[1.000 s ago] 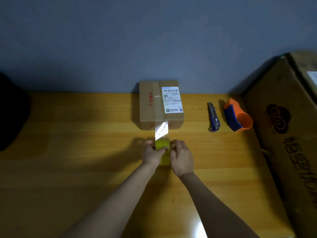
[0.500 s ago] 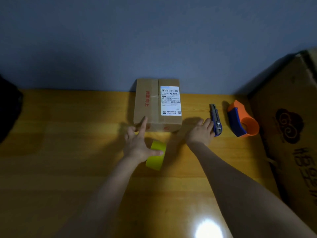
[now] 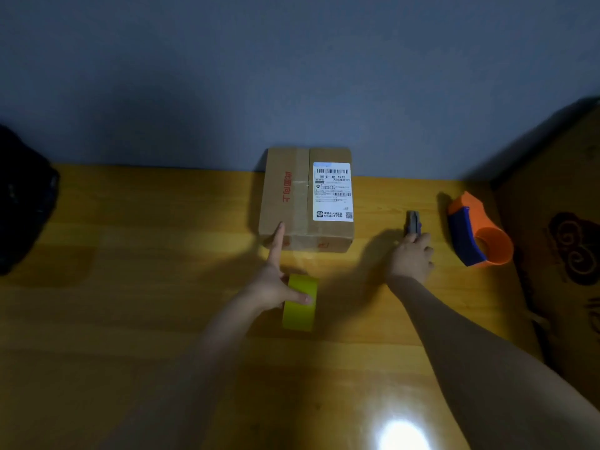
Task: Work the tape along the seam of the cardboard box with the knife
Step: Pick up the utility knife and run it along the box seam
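A small cardboard box [image 3: 285, 177] with a white shipping label lies at the back of the wooden table [image 3: 130, 287], with clear tape [image 3: 300, 196] running along its top seam. My left hand [image 3: 271, 287] presses its index fingertip on the box's front top edge, and its thumb rests on a yellow tape roll [image 3: 300, 316] standing on edge just in front of the box. To the right, my right hand [image 3: 410, 258] has its fingers curled over the near end of a grey-blue utility knife [image 3: 413, 222], which lies on the table.
An orange and blue tape dispenser [image 3: 477, 235] lies right of the knife. A large printed carton [image 3: 558, 254] stands along the right edge. A dark object [image 3: 22, 196] sits at the far left. A grey wall runs behind the table.
Both hands left the tape roll. The left went forward to the box's front edge. The right swung out to the knife and closed over its near end.
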